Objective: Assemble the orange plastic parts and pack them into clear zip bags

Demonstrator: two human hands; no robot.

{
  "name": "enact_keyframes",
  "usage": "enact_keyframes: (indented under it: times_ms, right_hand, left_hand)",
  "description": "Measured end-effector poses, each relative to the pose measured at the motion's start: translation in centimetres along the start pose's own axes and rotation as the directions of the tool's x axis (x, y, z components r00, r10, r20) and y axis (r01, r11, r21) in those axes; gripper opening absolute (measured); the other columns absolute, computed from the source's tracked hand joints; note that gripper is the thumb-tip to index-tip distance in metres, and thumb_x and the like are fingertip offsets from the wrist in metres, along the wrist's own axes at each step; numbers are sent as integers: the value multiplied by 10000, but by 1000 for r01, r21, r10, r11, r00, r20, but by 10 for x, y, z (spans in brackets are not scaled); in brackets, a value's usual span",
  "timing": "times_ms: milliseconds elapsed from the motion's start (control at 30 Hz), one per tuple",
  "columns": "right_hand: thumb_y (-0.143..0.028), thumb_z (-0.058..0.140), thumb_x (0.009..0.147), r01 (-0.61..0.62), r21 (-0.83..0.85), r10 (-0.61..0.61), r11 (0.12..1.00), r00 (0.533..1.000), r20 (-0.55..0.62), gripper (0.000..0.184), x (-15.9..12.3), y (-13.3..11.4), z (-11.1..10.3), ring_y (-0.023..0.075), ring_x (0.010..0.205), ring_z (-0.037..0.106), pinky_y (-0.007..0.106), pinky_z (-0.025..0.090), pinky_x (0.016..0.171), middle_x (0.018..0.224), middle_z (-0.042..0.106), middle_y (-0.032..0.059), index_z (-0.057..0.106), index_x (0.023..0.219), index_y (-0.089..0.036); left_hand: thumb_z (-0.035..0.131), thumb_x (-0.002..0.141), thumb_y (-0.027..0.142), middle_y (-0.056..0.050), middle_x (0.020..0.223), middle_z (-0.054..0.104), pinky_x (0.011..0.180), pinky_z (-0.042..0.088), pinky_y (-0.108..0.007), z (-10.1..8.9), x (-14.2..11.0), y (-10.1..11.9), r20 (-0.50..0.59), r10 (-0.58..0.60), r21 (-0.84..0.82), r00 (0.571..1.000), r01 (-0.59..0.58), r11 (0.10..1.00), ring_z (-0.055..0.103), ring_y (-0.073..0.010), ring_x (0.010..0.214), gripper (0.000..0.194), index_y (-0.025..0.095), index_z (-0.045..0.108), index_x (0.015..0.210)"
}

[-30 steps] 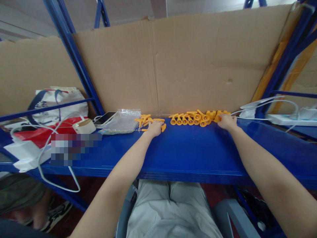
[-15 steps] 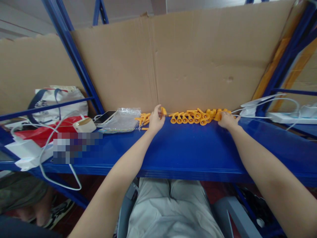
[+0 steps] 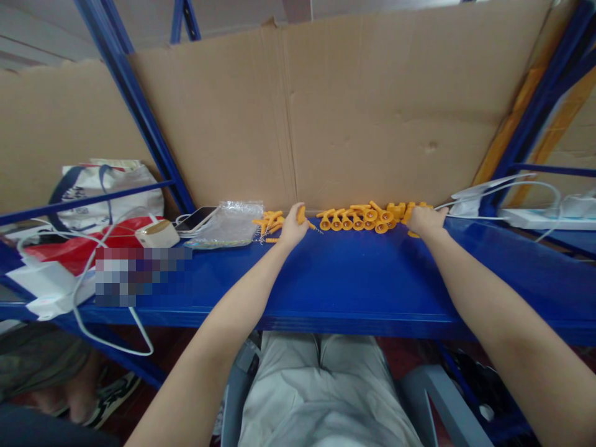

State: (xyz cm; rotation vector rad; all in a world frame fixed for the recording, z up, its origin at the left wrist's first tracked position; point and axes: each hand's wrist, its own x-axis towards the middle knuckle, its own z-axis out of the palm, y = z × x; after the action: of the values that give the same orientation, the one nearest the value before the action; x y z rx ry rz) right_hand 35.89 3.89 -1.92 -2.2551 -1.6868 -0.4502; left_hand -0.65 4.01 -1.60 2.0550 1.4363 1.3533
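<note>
My left hand [image 3: 293,230] is closed around a yellow plastic piece [image 3: 301,215] near the back of the blue shelf. A thin silvery twisted bit [image 3: 318,230] sticks out to its right. Beside that hand, on the left, lie loose yellow sticks [image 3: 272,219] with silvery twisted bits among them. Between my hands, several yellow funnel-shaped pieces [image 3: 357,222] are stacked with their round mouths facing me. My right hand [image 3: 426,220] is closed at the stack's right end, by yellow blocky pieces [image 3: 397,211]. Another yellow piece [image 3: 413,234] shows under its fingers, which are mostly hidden.
A tall cardboard sheet [image 3: 363,112] stands behind the blue shelf [image 3: 354,279]. To the left are a clear plastic bag [image 3: 228,226], a phone [image 3: 199,218], a red bag [image 3: 69,251], a white charger [image 3: 44,282] and cables. Another power strip [image 3: 549,220] lies right.
My left hand has turned a little, and the silvery twisted bit now shows beside it. My right hand has shifted slightly, and a yellow piece now shows below it.
</note>
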Motion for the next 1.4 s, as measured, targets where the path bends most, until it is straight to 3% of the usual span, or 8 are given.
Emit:
enact_keyframes:
  times_ms: [100, 200, 433, 667, 1067, 1200, 1300, 1400]
  right_hand:
    - [-209, 561, 762, -41, -45, 44, 998, 997, 66, 405, 0, -5, 2, 375, 1035, 657, 550, 476, 881, 1046, 692, 250, 680, 1127, -79]
    - [-181, 598, 709, 29, -22, -25, 999, 988, 149, 424, 2, -7, 2, 382, 995, 675, 479, 542, 778, 1004, 706, 244, 700, 1109, -87]
    - [-164, 664, 685, 168, 65, -180, 984, 927, 328, 316, 3, -20, -4, 420, 1032, 657, 542, 527, 854, 970, 723, 204, 738, 991, -142]
    - [-245, 744, 666, 274, 243, -337, 931, 899, 279, 368, -3, -49, -1, 452, 1024, 664, 560, 537, 860, 967, 726, 209, 734, 1019, -143]
    - [-194, 649, 768, 357, 66, -359, 932, 882, 305, 136, -39, -78, -30, 339, 960, 703, 411, 561, 838, 869, 738, 156, 748, 854, -157]
    - [-235, 681, 767, 311, 215, -358, 926, 904, 233, 329, -50, -77, -36, 289, 1015, 687, 345, 540, 875, 1024, 737, 119, 706, 1088, -166]
    - [-259, 672, 797, 224, 401, -346, 888, 901, 263, 512, -55, -75, -39, 251, 916, 704, 319, 545, 821, 974, 741, 106, 590, 1283, -119]
    - [-234, 700, 774, 181, 482, -330, 857, 911, 246, 546, -54, -75, -37, 234, 845, 698, 322, 540, 788, 928, 736, 91, 565, 1287, -103]
  left_hand:
    - [492, 845, 66, -58, 996, 678, 688, 572, -255, 0, -5, 5, 92, -105, 1, 990, 105, 994, 675, -123, 720, 571, 185, 415, 1398]
    - [508, 842, 59, -31, 952, 677, 639, 565, -239, 0, -8, 8, 186, -135, 52, 973, 128, 990, 665, -105, 655, 585, 206, 403, 1398]
    - [654, 811, 147, -107, 1068, 702, 780, 569, -300, -2, -9, 9, 247, -126, 187, 961, 81, 979, 707, -179, 872, 557, 154, 454, 1331]
    - [675, 752, 124, -175, 1337, 596, 925, 532, -368, -3, -12, 7, 263, -123, 312, 957, 37, 949, 644, -266, 1137, 657, 172, 431, 1360]
    - [578, 809, 214, -203, 1407, 493, 1006, 477, -355, -3, -14, 11, 308, -212, 516, 927, 24, 856, 605, -280, 1204, 647, 159, 428, 1436]
    - [589, 792, 215, -207, 1424, 475, 1042, 449, -365, -3, -14, 12, 329, -198, 534, 923, -9, 845, 552, -299, 1270, 682, 138, 420, 1448]
    - [604, 773, 216, -201, 1445, 461, 1051, 441, -346, -2, -13, 9, 348, -165, 531, 923, -49, 846, 541, -287, 1282, 708, 119, 414, 1448]
    - [580, 794, 213, -179, 1449, 484, 1095, 398, -328, -1, -12, 7, 371, -117, 547, 921, -115, 829, 497, -270, 1329, 650, 109, 450, 1422]
